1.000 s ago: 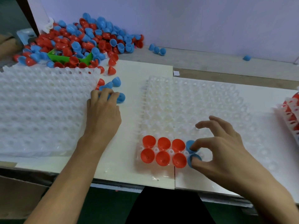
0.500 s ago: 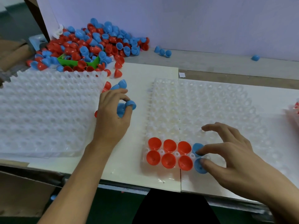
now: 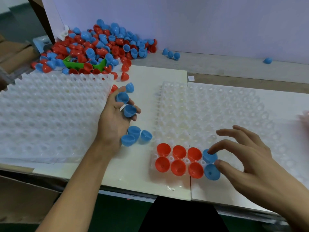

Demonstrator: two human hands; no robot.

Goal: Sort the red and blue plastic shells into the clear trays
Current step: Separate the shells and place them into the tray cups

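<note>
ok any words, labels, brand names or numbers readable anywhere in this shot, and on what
None can be read.
Small white paper slip on the grey bench: no print can be made out.
Pale blue box behind the pile of red and blue plastic shells: dark marks, too blurred to read.
Clear plastic tray: no markings visible.

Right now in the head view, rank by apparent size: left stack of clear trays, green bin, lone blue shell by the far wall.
1. left stack of clear trays
2. green bin, mostly buried
3. lone blue shell
</note>
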